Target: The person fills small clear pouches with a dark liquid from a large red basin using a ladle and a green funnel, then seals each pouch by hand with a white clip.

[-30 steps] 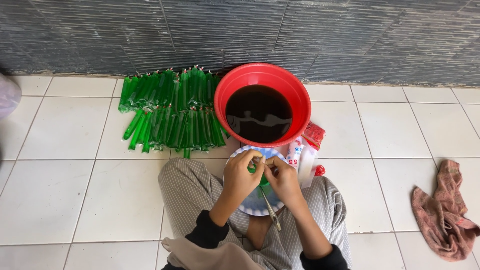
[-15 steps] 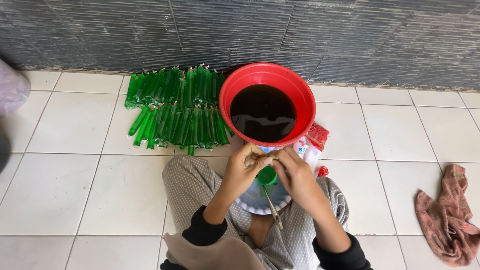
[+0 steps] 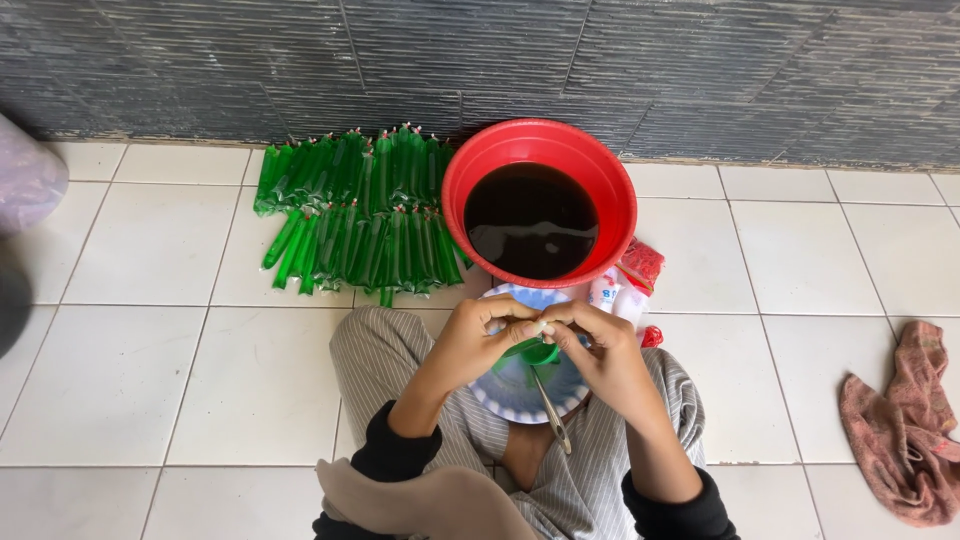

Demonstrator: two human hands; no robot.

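Pinching a green tube (image 3: 532,349) between them, both hands (image 3: 545,345) meet above the plate (image 3: 500,395).

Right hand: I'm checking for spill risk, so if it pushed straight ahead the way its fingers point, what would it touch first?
The right hand points up and leftward, fingertips pinching a small green piece against the left hand. So it would meet the left hand's fingers first; the red basin of dark liquid lies farther off, though depth is uncertain.

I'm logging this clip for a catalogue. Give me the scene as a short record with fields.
Left hand: left hand pinches a green tube
Right hand: right hand grips the same tube
Under hands: patterned plate, metal spoon
Ahead: red basin of dark liquid
Left of basin: filled green tubes
Far right: pink rag
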